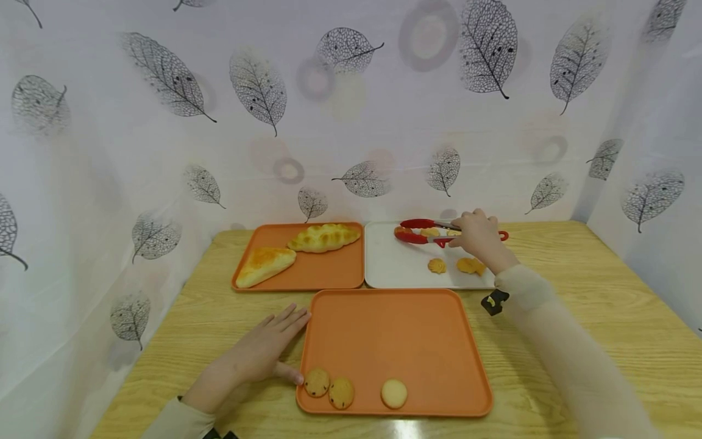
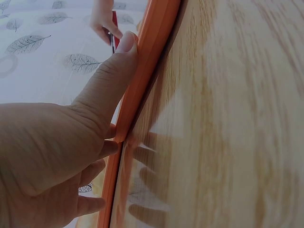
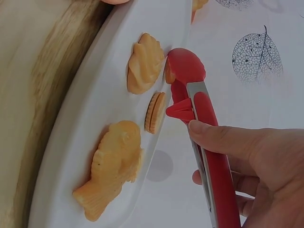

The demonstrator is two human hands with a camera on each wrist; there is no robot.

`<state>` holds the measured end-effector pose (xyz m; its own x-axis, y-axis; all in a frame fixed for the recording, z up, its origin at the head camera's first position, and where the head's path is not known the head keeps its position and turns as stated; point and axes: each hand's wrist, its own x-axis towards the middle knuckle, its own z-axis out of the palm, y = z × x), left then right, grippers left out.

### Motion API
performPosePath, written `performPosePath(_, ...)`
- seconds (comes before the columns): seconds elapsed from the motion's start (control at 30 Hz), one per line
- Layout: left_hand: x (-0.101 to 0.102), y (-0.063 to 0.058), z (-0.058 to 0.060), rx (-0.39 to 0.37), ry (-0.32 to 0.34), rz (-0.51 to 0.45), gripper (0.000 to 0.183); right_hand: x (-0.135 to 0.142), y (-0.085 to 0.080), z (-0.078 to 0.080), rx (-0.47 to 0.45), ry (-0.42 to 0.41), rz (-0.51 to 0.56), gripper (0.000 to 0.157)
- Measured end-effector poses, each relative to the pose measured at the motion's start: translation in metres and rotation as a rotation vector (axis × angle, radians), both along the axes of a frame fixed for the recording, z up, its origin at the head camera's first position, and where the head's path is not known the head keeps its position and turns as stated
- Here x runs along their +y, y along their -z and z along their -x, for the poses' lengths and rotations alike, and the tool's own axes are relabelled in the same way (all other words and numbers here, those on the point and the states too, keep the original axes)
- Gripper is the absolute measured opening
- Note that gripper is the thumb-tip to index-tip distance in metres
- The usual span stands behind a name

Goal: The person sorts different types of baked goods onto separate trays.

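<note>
My right hand (image 1: 479,236) grips red-and-metal tongs (image 3: 211,123) over the white tray (image 1: 384,268). The tong tips lie about a small brown piece (image 1: 403,230) at the tray's back left; whether they pinch it I cannot tell. In the right wrist view, a swirled cookie (image 3: 145,64), a ridged round cookie (image 3: 155,113) and a fish-shaped pastry (image 3: 111,164) lie on that tray. My left hand (image 1: 263,347), fingers extended, touches the left rim of the front orange tray (image 1: 389,341). Two speckled cookies (image 1: 341,392) and a plain round cookie (image 1: 394,394) lie along its near edge.
Behind, to the left, another orange tray (image 1: 329,271) holds a triangular bread (image 1: 265,266) and a braided loaf (image 1: 323,238). The trays sit close together on a wood-grain table (image 1: 581,274). A leaf-printed cloth (image 1: 351,122) hangs at the back and sides.
</note>
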<state>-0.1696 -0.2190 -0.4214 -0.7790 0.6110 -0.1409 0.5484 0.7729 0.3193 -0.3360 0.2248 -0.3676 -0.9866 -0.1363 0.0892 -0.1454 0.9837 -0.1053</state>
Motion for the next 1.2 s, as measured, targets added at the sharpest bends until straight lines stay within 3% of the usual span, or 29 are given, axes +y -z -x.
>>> performPosePath(0.3, 0.0, 0.0, 0.0, -0.012, -0.005, -0.006, 0.112, 0.0, 0.001, -0.001, -0.005, -0.007, -0.001, 0.057)
performPosePath(0.63, 0.0, -0.003, 0.0, -0.026, -0.005, -0.013, 0.112, 0.002, -0.008, -0.023, 0.065, -0.044, -0.021, 0.059)
performPosePath(0.93, -0.001, -0.001, 0.0, -0.022, -0.002, -0.009, 0.112, 0.007, -0.007, -0.055, 0.136, -0.141, 0.024, 0.06)
performPosePath(1.2, 0.0, -0.001, 0.0, -0.006, 0.005, -0.001, 0.112, 0.012, -0.01, -0.098, 0.231, -0.259, 0.075, 0.059)
